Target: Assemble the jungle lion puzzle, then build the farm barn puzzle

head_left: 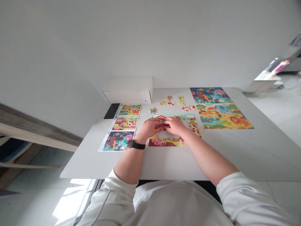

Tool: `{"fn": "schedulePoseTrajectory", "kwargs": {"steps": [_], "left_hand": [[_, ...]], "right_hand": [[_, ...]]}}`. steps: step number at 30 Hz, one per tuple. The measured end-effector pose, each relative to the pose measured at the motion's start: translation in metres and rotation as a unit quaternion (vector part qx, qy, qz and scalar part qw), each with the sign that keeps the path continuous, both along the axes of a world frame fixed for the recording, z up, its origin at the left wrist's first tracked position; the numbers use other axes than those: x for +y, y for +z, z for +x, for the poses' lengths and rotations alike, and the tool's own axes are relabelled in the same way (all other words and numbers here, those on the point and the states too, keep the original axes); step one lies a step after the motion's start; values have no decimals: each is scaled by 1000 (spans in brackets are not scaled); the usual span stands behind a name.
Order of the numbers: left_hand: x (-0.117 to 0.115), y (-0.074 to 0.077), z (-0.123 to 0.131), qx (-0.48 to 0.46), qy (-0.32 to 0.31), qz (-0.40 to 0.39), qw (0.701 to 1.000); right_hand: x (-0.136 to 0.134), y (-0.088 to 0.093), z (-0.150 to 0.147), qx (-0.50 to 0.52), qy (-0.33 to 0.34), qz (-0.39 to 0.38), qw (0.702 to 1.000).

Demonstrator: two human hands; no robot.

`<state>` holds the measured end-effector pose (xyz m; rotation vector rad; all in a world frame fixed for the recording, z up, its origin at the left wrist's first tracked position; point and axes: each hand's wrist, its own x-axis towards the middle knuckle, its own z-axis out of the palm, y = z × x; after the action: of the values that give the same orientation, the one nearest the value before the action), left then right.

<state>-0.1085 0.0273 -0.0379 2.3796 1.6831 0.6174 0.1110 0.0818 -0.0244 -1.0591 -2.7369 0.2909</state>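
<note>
A partly assembled farm jigsaw puzzle (160, 142) lies on the table in front of me, with a gap of bare table inside it. My left hand (150, 128), with a black watch (136, 144) on its wrist, and my right hand (174, 125) meet over its upper left part. Between their curled fingertips are red barn puzzle pieces (159, 125), pressed close to the tabletop. The fingers partly hide these pieces. Beyond the puzzle lie several loose puzzle pieces (181, 100), some of them joined in small clusters.
A picture sheet (124, 124) with three scenes lies at left, beside a dark phone (111, 111). A white box (128, 89) stands against the wall. Two finished puzzles, one dark (210, 95) and one yellow savanna (223, 116), lie at right on the white table (169, 163).
</note>
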Motion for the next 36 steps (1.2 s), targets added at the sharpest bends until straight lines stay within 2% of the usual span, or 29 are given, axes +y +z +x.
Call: {"fn": "schedulePoseTrajectory", "kwargs": {"steps": [6, 12, 14, 17, 20, 23, 25, 28, 32, 36], "left_hand": [[1, -3, 1, 6, 12, 10, 1000], [5, -12, 1, -3, 40, 41, 998], [8, -14, 0, -17, 40, 50, 998], [10, -13, -2, -48, 45, 68, 996], [10, -8, -3, -75, 70, 82, 991], [8, -4, -4, -102, 98, 85, 986], [8, -3, -3, -122, 123, 82, 981], [10, -4, -3, -145, 160, 75, 974], [10, -7, -5, -148, 168, 70, 972], [10, -8, -4, -126, 154, 77, 977]], "right_hand": [[-2, -1, 3, 18, 5, 7, 1000], [-2, -5, 2, 55, -3, 9, 998], [1, 4, 7, 91, -17, 12, 996], [14, 30, 32, 183, -53, 25, 981], [32, 59, 76, 259, -136, 41, 955], [47, 69, 122, 239, -240, 25, 941], [51, 62, 145, 189, -273, -3, 943], [51, 36, 166, 106, -254, -54, 960], [47, 4, 177, 66, -197, -58, 977], [46, -8, 179, 59, -170, -49, 983]]}}
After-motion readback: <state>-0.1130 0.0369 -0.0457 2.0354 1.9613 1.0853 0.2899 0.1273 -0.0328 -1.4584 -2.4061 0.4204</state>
